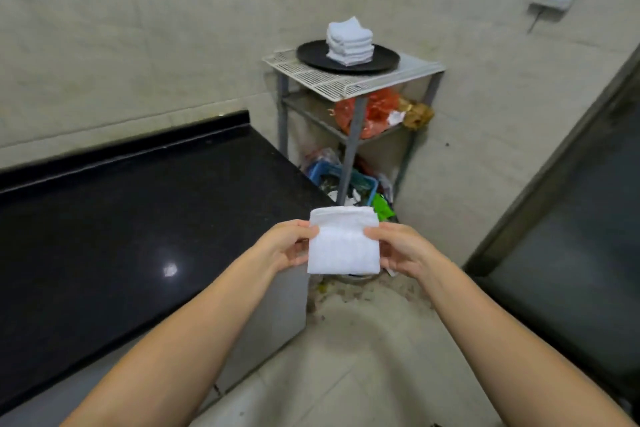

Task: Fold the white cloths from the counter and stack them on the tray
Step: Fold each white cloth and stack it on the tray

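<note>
I hold a folded white cloth [343,243] in the air between both hands, just past the right end of the black counter [138,218]. My left hand [285,244] pinches its left edge and my right hand [398,248] pinches its right edge. Farther back, a round black tray [384,61] sits on top of a wire rack. A stack of several folded white cloths [349,42] rests on the tray. No cloths lie on the part of the counter that I can see.
The white wire rack [346,83] stands in the corner against the tiled wall. Red and brown bags [377,111] fill its lower shelf, and a blue basket [346,180] of clutter sits on the floor beneath. A dark glass door [571,218] is at the right.
</note>
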Demonstrator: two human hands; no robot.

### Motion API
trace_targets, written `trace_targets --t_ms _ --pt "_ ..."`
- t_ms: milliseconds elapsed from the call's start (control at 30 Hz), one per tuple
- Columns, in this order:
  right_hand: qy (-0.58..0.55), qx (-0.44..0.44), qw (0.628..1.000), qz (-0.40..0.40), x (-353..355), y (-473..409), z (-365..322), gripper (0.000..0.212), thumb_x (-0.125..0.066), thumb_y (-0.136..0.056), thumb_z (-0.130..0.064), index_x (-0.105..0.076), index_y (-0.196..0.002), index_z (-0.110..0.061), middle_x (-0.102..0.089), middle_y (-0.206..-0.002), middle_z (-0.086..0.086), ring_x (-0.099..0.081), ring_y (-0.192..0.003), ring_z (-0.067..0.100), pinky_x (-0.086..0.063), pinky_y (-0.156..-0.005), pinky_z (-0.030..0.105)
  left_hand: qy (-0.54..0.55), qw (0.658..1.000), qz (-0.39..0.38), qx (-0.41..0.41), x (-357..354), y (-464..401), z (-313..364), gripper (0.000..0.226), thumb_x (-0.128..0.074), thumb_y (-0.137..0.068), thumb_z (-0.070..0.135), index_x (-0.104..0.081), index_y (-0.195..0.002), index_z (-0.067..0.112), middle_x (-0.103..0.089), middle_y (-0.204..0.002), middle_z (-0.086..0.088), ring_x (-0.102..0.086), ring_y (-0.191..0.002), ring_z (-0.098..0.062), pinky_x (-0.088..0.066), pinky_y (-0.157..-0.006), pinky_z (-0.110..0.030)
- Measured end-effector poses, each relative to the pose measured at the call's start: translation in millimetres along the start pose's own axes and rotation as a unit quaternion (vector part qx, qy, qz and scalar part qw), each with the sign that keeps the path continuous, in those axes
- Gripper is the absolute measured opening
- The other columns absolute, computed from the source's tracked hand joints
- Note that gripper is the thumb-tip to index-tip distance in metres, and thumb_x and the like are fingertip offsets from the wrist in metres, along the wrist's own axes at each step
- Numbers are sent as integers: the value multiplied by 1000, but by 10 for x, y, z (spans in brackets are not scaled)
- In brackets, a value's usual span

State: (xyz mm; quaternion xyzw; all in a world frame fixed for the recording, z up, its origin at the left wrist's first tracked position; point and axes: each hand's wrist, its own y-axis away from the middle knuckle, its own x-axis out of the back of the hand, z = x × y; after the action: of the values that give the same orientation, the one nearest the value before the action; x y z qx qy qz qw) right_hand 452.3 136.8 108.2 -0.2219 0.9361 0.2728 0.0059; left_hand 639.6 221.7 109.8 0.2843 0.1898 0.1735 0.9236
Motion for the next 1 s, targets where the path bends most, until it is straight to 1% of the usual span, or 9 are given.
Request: trace_targets --t_ms 100,233,333,433,500,533,633,833,1000 --pt "2 13 1000 24 473 -265 -377 32 -62 -86 -4 -61 -118 -2 -65 -118 18 -63 -101 29 -53 -86 43 -10 1000 -23 -4 -505 -393 268 16 -57 -88 1 -57 -83 16 -64 -89 -3 -61 -79 -15 -51 -60 -29" --pt "12 52 998 16 771 -796 -970 24 -62 -87 -5 -63 -111 -4 -67 -111 14 -64 -101 27 -55 -83 42 -9 998 -32 -48 -887 -915 794 19 -55 -87 0 -54 -79 17 -62 -87 -2 -59 -78 -16 -50 -67 -29" --pt "26 101 994 -7 797 -1324 -1558 15 -60 -88 -4 -66 -101 -8 -69 -102 10 -64 -95 23 -53 -84 40 -32 993 -23 -110 -1060 -1282 1348 21 -54 -89 1 -51 -76 18 -59 -76 -1 -55 -67 -13 -48 -58 -25" --pt "56 157 986 -11 739 -1833 -2212 25 -60 -89 -5 -63 -114 -4 -68 -109 14 -66 -94 26 -53 -88 40 -35 985 -7 -170 -1170 -1701 2010 21 -57 -88 1 -52 -74 15 -60 -74 -2 -57 -65 -13 -48 -49 -22" --pt "81 185 979 2 706 -2124 -2627 22 -59 -91 -8 -63 -112 -3 -68 -109 21 -67 -88 35 -52 -90 45 -37 980 1 -196 -1247 -1957 2450 23 -57 -88 1 -52 -71 15 -60 -73 -3 -57 -64 -13 -49 -54 -25" --pt "95 198 976 7 700 -2263 -2838 19 -59 -92 -10 -64 -109 -4 -69 -101 22 -66 -81 39 -54 -84 45 -36 976 4 -214 -1297 -2064 2666 24 -57 -89 0 -52 -70 15 -59 -72 -3 -56 -63 -12 -48 -57 -25" --pt "126 251 960 11 723 -2665 -3406 16 -57 -93 -12 -62 -104 -2 -65 -82 11 -58 -67 23 -44 -59 30 -37 967 -5 -254 -1457 -2360 3242 23 -56 -90 1 -52 -72 14 -59 -73 -2 -56 -64 -12 -49 -56 -24" --pt "172 312 934 12 717 -3565 -4346 7 -61 -89 -8 -62 -83 -11 -62 -74 0 -60 -59 7 -46 -49 13 -42 961 23 -273 -1661 -3007 4075 21 -53 -94 7 -53 -74 14 -62 -74 -3 -59 -64 -14 -51 -52 -25" --pt "231 352 907 -22 546 -4331 -5115 2 -60 -91 -14 -61 -91 -12 -60 -76 2 -55 -66 11 -44 -52 18 -51 935 132 -326 -1737 -3566 4753 24 -52 -95 11 -43 -74 15 -57 -76 -5 -56 -64 -17 -49 -56 -28"
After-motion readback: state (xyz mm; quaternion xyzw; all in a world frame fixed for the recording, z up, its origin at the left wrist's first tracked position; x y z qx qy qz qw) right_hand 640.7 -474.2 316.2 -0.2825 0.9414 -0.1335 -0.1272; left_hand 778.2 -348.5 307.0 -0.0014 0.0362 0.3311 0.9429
